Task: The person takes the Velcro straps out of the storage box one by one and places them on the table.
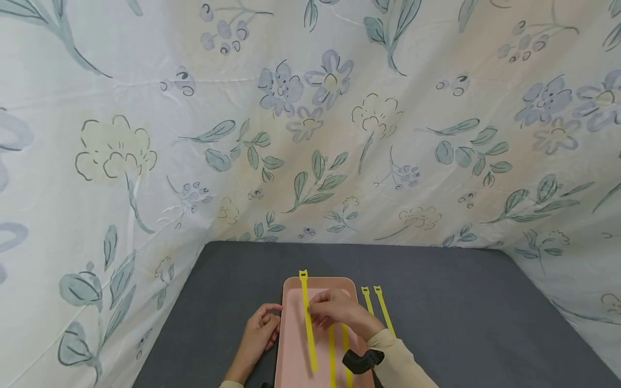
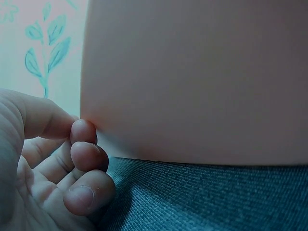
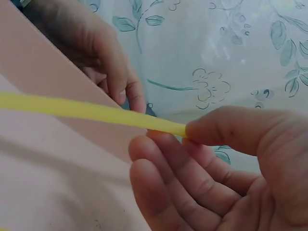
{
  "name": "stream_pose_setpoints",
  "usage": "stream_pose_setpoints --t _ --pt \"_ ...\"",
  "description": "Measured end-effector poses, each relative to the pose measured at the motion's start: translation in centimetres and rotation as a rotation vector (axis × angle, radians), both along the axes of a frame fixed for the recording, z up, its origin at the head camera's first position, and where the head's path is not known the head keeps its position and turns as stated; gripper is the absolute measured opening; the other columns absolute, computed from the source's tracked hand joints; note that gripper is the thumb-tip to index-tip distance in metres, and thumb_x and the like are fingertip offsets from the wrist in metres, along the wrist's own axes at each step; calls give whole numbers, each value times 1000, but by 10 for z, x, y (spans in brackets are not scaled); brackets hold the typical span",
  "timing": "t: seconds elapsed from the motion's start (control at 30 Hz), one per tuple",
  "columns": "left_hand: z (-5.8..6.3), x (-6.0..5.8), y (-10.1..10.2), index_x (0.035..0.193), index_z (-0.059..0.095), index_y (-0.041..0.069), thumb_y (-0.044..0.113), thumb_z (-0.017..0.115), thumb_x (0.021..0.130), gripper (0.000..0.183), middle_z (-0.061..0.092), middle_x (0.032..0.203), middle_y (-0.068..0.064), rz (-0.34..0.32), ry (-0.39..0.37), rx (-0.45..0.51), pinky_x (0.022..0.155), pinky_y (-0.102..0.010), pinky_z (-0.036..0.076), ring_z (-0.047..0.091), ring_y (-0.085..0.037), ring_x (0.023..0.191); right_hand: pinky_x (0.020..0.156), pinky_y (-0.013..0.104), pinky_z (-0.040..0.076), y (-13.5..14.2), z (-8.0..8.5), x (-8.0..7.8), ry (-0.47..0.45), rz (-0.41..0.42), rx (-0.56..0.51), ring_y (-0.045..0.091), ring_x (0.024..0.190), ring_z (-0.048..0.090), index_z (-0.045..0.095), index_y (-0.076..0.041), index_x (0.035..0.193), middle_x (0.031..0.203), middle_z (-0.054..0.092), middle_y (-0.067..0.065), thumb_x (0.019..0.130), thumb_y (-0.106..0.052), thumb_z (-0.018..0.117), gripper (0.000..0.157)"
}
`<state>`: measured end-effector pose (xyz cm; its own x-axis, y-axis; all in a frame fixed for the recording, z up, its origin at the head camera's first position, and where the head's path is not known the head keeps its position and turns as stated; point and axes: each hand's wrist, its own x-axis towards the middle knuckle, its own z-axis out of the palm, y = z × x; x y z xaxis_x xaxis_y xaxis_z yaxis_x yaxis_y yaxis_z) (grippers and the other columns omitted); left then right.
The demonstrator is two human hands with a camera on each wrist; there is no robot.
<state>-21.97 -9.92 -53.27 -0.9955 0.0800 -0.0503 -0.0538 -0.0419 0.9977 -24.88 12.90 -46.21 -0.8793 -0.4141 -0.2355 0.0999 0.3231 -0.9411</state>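
Observation:
My right hand (image 1: 337, 310) pinches a yellow hook-and-loop cable tie (image 1: 310, 337) between thumb and fingers. The strap, with its slotted head pointing away, is held above the left part of a pink tray (image 1: 291, 355). In the right wrist view the thumb presses on the yellow strap (image 3: 96, 109) near the fingertips. At the tray's left side, my left hand (image 1: 260, 333) touches the edge with its index finger, its other fingers loosely bent. The left wrist view shows those fingertips (image 2: 82, 131) against the tray wall (image 2: 192, 96). Two more yellow ties (image 1: 332, 355) lie in the tray, partly behind my right arm.
To the right of the tray, two yellow ties (image 1: 385, 311) lie side by side on the dark grey table (image 1: 461, 323), their near ends hidden by my right arm. A floral cloth (image 1: 310, 134) hangs behind and around the table. A black band (image 1: 361, 361) sits on my right wrist.

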Motion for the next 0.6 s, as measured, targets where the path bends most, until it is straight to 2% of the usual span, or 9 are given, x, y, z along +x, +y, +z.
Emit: stream_pose_setpoints --t 0.33,0.5,0.6 --pt "0 0 0 124 57 -4 1 57 95 30 55 71 -2 -7 15 14 41 -17 31 43 -5 49 68 33 61 7 7 -4 36 -40 -67 16 73 73 69 -1 103 84 74 5 96 -24 67 24" --pt "1 1 0 125 57 -4 2 58 95 30 55 71 -2 -10 8 17 42 -17 31 43 -5 50 65 34 60 10 10 -3 86 -61 -72 26 78 75 72 -2 100 86 74 7 95 -23 68 23" --pt "0 1 0 125 56 -4 2 58 95 31 55 71 -2 -16 12 22 42 -17 31 43 -6 51 65 33 59 11 13 -3 96 -74 -74 27 82 75 72 -2 100 90 74 10 95 -24 68 23"
